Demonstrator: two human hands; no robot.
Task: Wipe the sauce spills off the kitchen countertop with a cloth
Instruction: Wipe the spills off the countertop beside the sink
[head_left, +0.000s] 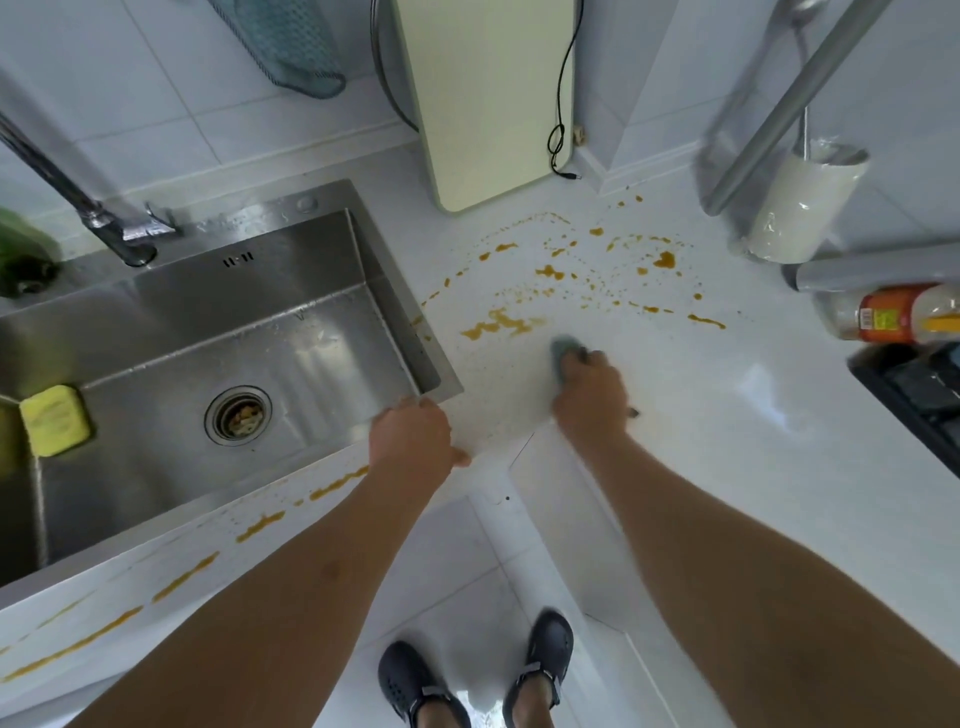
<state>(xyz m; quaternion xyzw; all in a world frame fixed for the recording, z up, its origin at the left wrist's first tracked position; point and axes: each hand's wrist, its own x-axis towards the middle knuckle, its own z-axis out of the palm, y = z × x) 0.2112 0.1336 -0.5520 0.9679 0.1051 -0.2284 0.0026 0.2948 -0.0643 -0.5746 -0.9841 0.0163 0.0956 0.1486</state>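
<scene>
Brown-orange sauce spills (550, 273) dot the white countertop (727, 415) in its corner, with a larger smear (501, 325) just ahead of my right hand. More streaks (182, 579) run along the counter's front strip before the sink. My right hand (589, 397) grips a small grey-blue cloth (562, 351) and presses it on the counter just below the smear. Most of the cloth is hidden under my fingers. My left hand (413, 434) rests on the near right corner of the sink's rim, fingers curled over its edge.
A steel sink (311, 332) with a tap (104, 218) and yellow sponge (54, 421) is at left. A pale green board (493, 98) leans at the back. A white holder (800, 208), a lying bottle (893, 314) and a black stove edge (914, 395) are at right.
</scene>
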